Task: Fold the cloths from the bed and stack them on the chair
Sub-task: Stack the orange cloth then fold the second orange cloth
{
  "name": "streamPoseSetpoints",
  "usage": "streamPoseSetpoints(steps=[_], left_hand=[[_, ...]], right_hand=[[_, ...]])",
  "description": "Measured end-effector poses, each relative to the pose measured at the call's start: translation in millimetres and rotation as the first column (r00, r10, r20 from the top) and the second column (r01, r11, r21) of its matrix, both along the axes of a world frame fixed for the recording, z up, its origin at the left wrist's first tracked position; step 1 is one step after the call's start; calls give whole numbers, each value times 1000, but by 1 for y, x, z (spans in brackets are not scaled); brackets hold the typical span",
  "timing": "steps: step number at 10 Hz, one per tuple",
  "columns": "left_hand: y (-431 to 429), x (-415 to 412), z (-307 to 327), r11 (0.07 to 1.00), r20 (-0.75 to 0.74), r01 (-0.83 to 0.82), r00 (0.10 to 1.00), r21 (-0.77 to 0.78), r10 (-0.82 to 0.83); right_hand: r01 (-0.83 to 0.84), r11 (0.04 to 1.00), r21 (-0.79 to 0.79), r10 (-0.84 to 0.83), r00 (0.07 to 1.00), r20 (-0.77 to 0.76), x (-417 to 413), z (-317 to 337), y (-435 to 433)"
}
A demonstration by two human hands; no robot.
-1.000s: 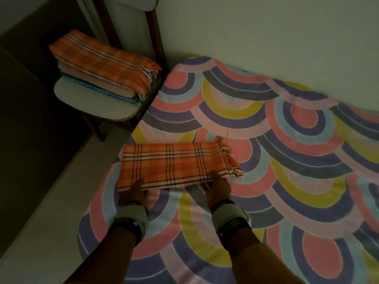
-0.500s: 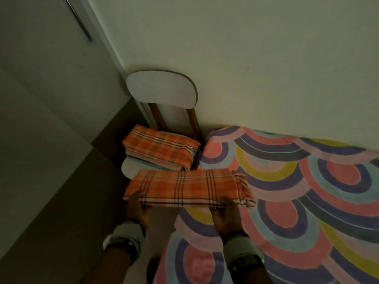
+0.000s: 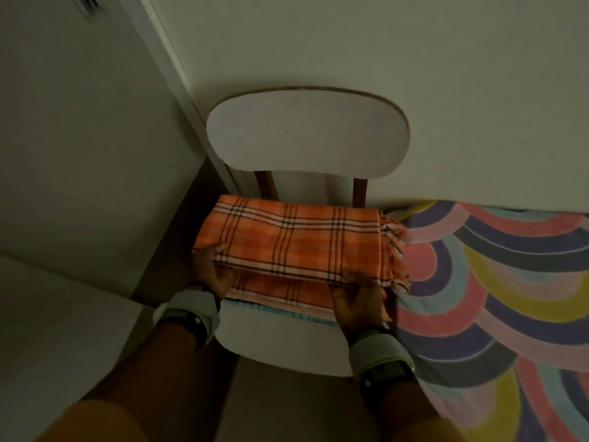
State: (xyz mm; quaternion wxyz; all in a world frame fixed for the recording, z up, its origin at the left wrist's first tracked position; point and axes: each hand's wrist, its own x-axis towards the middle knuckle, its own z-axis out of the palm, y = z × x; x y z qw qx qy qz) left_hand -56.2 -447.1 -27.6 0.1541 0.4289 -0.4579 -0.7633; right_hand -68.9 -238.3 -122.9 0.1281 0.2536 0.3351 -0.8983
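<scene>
The folded orange plaid cloth [image 3: 299, 240] is held level over the chair [image 3: 280, 342], just above the stack of folded cloths [image 3: 280, 293] on its seat. Whether it touches the stack cannot be told. The left hand [image 3: 212, 269] grips the cloth's near left corner, thumb on top and fingers curled beneath. The right hand [image 3: 355, 299] grips the near right edge from below, its fingers mostly hidden under the fabric. The cloth covers most of the stack; only an orange layer and a blue edge show along the near side. The fringed end hangs right, toward the bed cover [image 3: 510, 282], which lies just beside the chair. The pale backrest [image 3: 306, 132] stands close behind the cloth, and a pale panel [image 3: 79, 138] rises at left. Both wrists wear bands: left [image 3: 191, 306], right [image 3: 379, 349].
</scene>
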Motion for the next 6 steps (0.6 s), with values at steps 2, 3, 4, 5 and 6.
streamPoseSetpoints(steps=[2, 3, 4, 5, 6], left_hand=[[-48, -8, -105, 992, 310, 104, 943, 66, -120], [-41, -4, -102, 990, 246, 86, 963, 108, -110], [-38, -6, -88, 992, 141, 35, 989, 123, -53], [-31, 3, -83, 997, 244, 13, 969, 75, -31], [-16, 15, -81, 983, 356, 76, 935, -168, -11]], right_hand=[[-148, 965, 217, 117, 982, 149, 18, -41, -9], [32, 998, 59, -35, 998, 60, 25, -38, -8], [47, 996, 80, -52, 996, 68, 23, -29, -9], [94, 992, 84, -100, 992, 81, 26, -20, -7], [41, 984, 176, -70, 984, 166, 29, -27, -2]])
